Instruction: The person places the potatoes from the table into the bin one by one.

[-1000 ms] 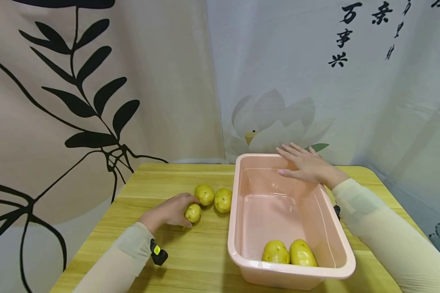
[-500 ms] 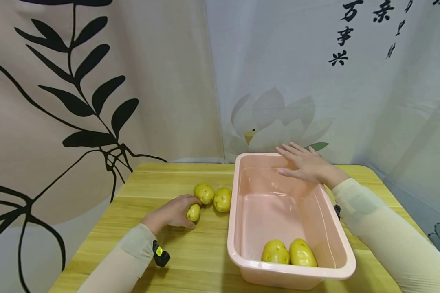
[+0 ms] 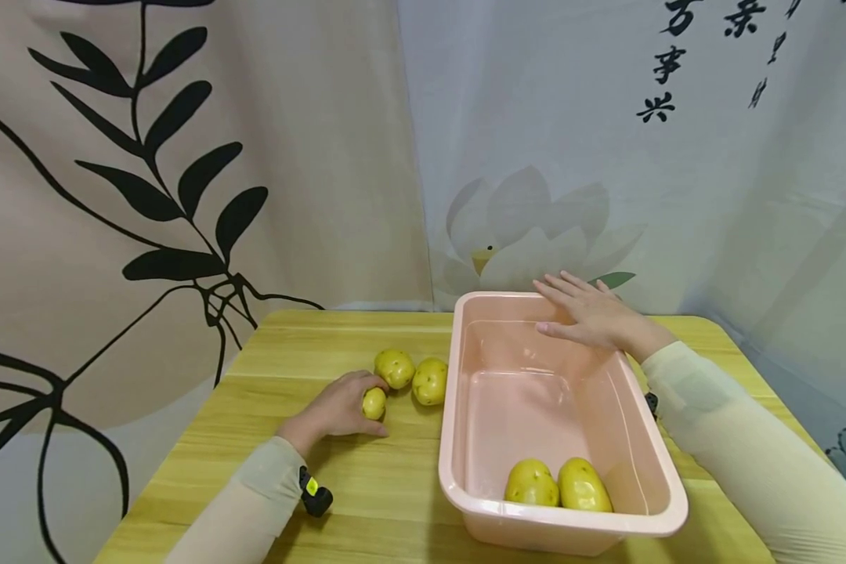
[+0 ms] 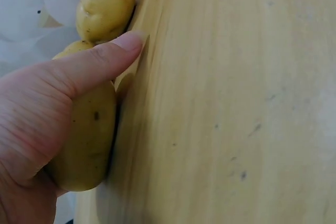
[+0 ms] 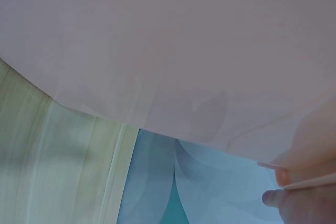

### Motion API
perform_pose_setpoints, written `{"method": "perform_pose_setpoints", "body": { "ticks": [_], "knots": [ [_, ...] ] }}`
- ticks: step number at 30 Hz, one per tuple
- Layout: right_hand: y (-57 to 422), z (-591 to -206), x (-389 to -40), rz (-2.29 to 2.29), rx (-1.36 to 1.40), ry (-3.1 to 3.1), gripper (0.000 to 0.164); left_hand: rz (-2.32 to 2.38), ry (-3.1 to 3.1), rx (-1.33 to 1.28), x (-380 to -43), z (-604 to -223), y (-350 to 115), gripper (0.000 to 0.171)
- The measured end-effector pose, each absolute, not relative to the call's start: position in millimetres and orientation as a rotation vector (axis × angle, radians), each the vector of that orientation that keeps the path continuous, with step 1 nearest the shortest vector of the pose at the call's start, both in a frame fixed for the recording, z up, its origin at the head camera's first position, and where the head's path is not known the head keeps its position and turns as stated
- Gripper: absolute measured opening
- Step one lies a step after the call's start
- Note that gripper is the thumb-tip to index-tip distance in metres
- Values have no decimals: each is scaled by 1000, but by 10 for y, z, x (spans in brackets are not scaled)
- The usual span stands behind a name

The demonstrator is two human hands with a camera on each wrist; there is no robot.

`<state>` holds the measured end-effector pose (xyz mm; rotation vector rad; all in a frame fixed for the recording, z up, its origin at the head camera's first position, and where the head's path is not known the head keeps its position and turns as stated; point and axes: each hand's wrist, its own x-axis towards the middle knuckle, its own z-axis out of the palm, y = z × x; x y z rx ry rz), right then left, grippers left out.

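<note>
In the head view, my left hand [image 3: 341,403] curls around a small yellow potato [image 3: 374,403] on the table. The left wrist view shows the thumb [image 4: 105,59] reaching across in front of this potato [image 4: 89,135], the palm lying along its side. Just beyond the hand are two more potatoes, one at the fingertips [image 3: 395,368] and one by the basin [image 3: 430,382]. A pink plastic basin [image 3: 447,439] stands to the right. My right hand [image 3: 592,317] rests on its far right corner, fingers spread over the rim and thumb inside.
Two potatoes, one on the left [image 3: 532,483] and one on the right [image 3: 583,486], lie in the near end of the basin. The wooden table [image 3: 366,493] ends at a printed curtain [image 3: 324,157] behind.
My left hand has slid slightly to the right, its thumb reaching further past the potato. The right hand and the basin have stayed in place.
</note>
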<state>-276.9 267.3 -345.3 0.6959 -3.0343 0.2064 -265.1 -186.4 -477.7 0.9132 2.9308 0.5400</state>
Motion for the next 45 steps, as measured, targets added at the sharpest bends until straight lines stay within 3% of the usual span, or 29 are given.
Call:
{"method": "perform_pose_setpoints", "body": {
  "ticks": [24,45],
  "knots": [
    [2644,-3487,-2797,195,727,-3053,82,872,3069,781,-2410,-5011,-1735,59],
    [2689,-3502,-2781,222,691,-3034,81,1465,3050,720,-2462,-5032,-1846,45]
  ]
}}
